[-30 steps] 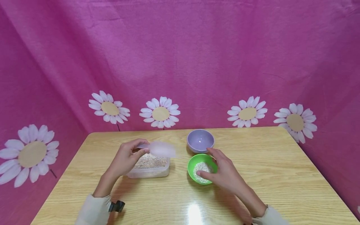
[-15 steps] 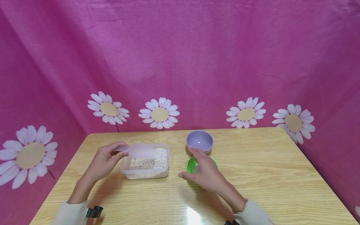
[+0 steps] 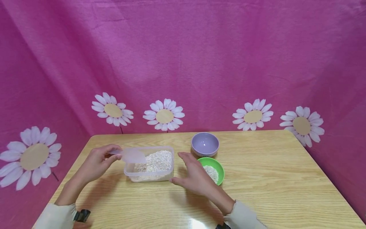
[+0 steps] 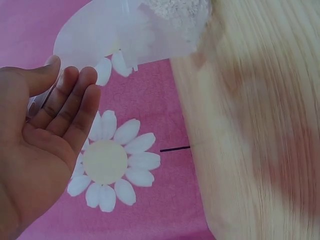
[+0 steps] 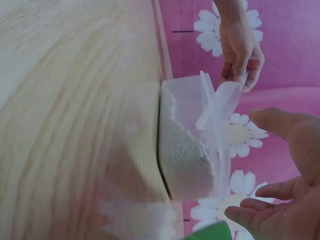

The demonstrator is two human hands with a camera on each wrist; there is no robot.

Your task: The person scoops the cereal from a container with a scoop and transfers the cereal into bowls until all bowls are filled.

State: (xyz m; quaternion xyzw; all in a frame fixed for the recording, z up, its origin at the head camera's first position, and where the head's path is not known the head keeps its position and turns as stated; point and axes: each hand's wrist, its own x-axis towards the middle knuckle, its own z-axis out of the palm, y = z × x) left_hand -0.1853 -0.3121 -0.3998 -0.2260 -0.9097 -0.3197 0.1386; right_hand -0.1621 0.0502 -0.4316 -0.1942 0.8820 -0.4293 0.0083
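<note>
My left hand [image 3: 95, 162] pinches the handle of a pale translucent scoop [image 3: 133, 156] between thumb and fingers. The scoop's blade hangs over the left part of a clear plastic container [image 3: 151, 177], dipping past its rim in the right wrist view. Pale oat-like flakes [image 3: 160, 161] fill the container, heaped higher toward its right end. My right hand [image 3: 195, 178] is held in the air, thumb and fingers spread, holding nothing. It is between the container and a green bowl [image 3: 220, 167], overlapping the bowl's left side. Similar flakes lie in that bowl.
A purple bowl [image 3: 205, 144] stands just behind the green one. The wooden table [image 3: 271, 178] extends to the right and toward the front. A pink curtain [image 3: 206, 63] with daisies hangs behind its back edge.
My left hand has moved left with the scoop, from the gap beside the container to over its left part. My right hand has moved left from over the green bowl toward the container.
</note>
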